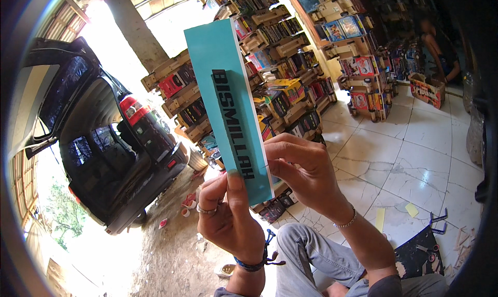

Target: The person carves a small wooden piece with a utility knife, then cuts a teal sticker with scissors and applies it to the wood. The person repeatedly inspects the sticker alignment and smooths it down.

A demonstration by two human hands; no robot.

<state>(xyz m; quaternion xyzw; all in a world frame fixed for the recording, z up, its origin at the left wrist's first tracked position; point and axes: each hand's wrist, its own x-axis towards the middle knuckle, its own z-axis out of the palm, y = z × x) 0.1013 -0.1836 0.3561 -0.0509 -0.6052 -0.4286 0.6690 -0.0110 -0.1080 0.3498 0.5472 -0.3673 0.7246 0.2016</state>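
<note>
Turquoise rectangular strip (231, 113) with bold dark lettering and a white edge, held tilted above grey-trousered legs (319, 250). Pinched near its lower end by the left hand (228, 219), thumb across the face. At the white edge, right hand (308, 172) with thumb and forefinger close; grip pinching or not, impossible to tell. Behind, wooden racks (257, 40) stacked with colourful packages (289, 91).
</note>
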